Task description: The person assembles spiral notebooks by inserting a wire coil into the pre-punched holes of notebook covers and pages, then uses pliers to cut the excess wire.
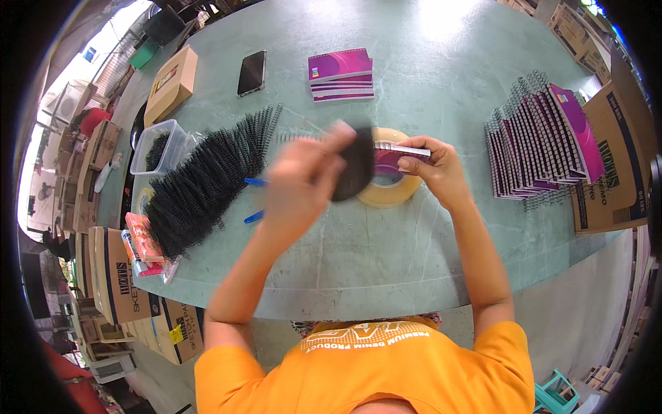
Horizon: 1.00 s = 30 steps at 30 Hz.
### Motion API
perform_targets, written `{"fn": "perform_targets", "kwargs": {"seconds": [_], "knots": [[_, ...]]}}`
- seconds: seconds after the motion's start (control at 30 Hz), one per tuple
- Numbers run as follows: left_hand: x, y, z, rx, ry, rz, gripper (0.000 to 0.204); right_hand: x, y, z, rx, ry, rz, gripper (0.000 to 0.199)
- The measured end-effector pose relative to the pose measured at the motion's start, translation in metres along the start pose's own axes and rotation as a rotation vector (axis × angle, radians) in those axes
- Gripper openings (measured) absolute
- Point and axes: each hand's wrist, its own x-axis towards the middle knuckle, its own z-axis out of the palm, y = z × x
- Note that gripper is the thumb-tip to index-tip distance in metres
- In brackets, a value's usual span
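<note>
My right hand (439,169) is closed on a small purple notebook (394,160), whose wire-bound edge faces up. The notebook is above a wide roll of yellowish tape (380,198) on the table. My left hand (307,169) is smeared by motion, its fingers bent, beside a dark rounded object (356,165). That object is too blurred to name, and whether my left hand holds it I cannot tell. Blue handles (254,217) of a tool stick out left of my left hand, the rest hidden.
Left are piled black binding coils (207,176), a clear plastic tub (177,141) and a tan box (172,86). Farther back lie a phone (252,72) and stacked purple notebooks (341,65). Right, a tall row of coil-bound notebooks (531,141) stands by a cardboard box (614,155).
</note>
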Motion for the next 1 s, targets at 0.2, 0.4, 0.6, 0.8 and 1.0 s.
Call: {"fn": "perform_targets", "kwargs": {"seconds": [0.2, 0.4, 0.6, 0.8, 1.0], "knots": [[0.022, 0.016, -0.005, -0.067, 0.077, 0.016, 0.043, -0.002, 0.001, 0.002, -0.061, -0.062, 0.002, 0.029], [0.026, 0.009, 0.007, -0.15, 0.017, 0.041, 0.043, -0.005, 0.009, -0.001, -0.116, -0.12, -0.073, 0.03], [0.012, 0.009, 0.017, -0.093, -0.269, 0.148, 0.036, -0.001, 0.001, 0.007, -0.104, -0.134, -0.215, 0.028], [-0.026, -0.01, 0.038, -0.153, -0.664, 0.093, 0.037, -0.003, 0.002, 0.001, -0.088, -0.15, -0.111, 0.03], [-0.014, 0.017, 0.027, 0.209, -0.497, 0.191, 0.032, -0.004, 0.006, -0.003, -0.029, -0.159, -0.187, 0.028]]}}
